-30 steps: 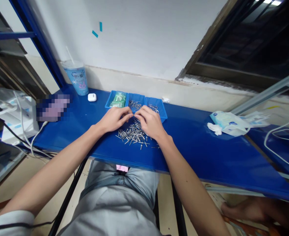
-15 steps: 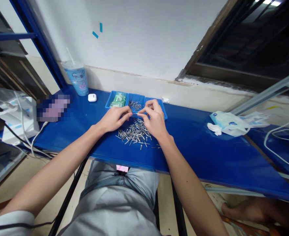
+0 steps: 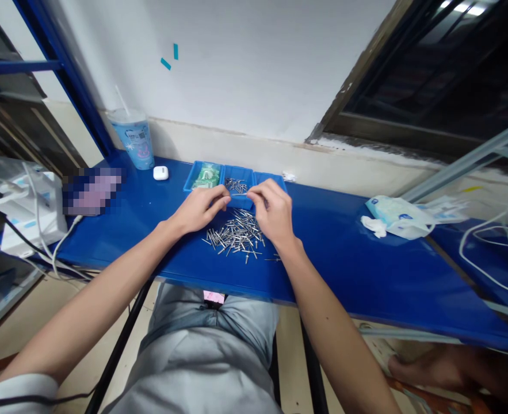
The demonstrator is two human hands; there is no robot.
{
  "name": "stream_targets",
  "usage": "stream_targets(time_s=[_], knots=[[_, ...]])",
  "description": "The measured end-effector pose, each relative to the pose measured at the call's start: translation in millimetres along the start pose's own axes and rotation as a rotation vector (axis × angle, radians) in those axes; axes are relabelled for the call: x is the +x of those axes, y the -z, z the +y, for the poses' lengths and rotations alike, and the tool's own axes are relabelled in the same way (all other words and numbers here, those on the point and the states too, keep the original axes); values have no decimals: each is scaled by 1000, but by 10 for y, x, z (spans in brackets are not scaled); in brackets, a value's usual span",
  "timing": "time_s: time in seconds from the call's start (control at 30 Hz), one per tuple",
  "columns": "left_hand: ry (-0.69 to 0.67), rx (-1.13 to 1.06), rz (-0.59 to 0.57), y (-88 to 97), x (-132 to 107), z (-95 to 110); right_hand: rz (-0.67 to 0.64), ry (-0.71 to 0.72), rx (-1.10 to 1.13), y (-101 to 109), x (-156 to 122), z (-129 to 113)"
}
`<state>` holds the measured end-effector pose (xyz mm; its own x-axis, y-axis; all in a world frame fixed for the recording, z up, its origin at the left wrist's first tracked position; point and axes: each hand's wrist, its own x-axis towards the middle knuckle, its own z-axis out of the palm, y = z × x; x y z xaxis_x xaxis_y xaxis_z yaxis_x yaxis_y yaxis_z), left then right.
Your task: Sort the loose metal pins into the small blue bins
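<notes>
A heap of small metal pins (image 3: 235,237) lies on the blue table (image 3: 344,253) in front of me. My left hand (image 3: 201,208) rests at the heap's left edge, fingers pinched together near a thin pin (image 3: 239,194). My right hand (image 3: 274,211) is raised beside it, thumb and forefinger pinching that pin's other end. Behind the hands stand three joined blue trays (image 3: 236,173): the left one holds green pieces (image 3: 206,175), the middle one holds pins (image 3: 235,184), and my right hand partly hides the right one.
A blue cup with a straw (image 3: 135,138) and a small white case (image 3: 161,172) stand at the back left. White boxes with cables (image 3: 25,207) sit at the far left. A tissue packet (image 3: 399,217) lies at the right, white cables (image 3: 491,253) beyond it.
My right hand has lifted off the heap and moved up toward the trays, pinching one pin. My left hand has stayed almost where it was.
</notes>
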<state>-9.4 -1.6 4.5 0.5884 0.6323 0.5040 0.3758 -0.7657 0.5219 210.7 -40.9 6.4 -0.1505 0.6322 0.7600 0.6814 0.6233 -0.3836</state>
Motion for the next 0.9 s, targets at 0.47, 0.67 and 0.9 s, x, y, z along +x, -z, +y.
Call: stream_targets(time_s=[0.47, 0.67, 0.9], knots=[[139, 307, -213, -214, 4, -251, 375, -217, -353, 149, 29, 191], [138, 378, -209, -267, -15, -254, 112, -171, -132, 93, 10, 131], [118, 295, -209, -186, -40, -213, -314, -74, -83, -36, -52, 85]])
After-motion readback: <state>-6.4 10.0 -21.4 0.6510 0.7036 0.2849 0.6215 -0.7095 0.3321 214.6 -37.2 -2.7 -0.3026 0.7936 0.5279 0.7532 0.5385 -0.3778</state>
